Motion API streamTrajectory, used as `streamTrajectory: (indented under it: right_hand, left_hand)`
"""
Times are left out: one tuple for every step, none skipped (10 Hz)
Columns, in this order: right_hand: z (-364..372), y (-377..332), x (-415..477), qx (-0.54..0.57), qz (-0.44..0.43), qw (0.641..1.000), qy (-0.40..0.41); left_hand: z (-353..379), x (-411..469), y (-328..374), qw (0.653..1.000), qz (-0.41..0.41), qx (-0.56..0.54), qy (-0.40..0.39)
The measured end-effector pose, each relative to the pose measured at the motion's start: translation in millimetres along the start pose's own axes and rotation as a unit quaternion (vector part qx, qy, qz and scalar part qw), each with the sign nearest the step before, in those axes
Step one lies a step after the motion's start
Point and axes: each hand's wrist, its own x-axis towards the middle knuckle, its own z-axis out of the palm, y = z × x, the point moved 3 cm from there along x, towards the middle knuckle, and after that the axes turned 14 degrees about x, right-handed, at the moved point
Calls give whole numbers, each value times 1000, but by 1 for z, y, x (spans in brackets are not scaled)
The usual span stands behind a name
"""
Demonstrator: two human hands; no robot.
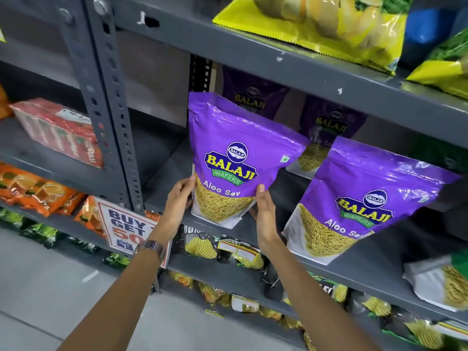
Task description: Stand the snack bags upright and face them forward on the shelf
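Purple snack bag [235, 158] stands upright near the front edge of the grey shelf [379, 272], label facing forward, at the left end of the row. Both hands hold its lower part: the left hand [177, 201] presses against the bag's left side, and the right hand [264, 211] has its thumb on the front and its fingers [253, 214] wrapped behind the right edge. A watch [152, 248] sits on the left wrist. Just right of this bag, a second purple bag [364, 201] stands leaning to the right, also label forward. Farther back on the shelf, two more purple bags [255, 97] stand in shadow. On the shelf above lies a yellow bag [329, 29]. Left of the upright post [114, 102], a red pack [58, 130] and orange bags [38, 188] fill other shelves, with a sale sign [126, 224] below.
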Motion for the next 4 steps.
streamTrajectory:
  right_hand:
    - [1, 0, -3, -2, -4, 1000, 0]
    - [2, 0, -6, -4, -1, 1000, -3]
    - [6, -9, -9, 4, 7, 1000, 7]
    - [2, -20, -37, 21, -62, 993, 101]
  left_hand:
    - [-2, -3, -1, 1000, 7, -6, 2]
    - [-3, -5, -3, 1000, 11, -12, 3]
    - [-3, -9, 6, 998, 29, -31, 40]
    - [-4, -41, 23, 973, 113, -71, 187]
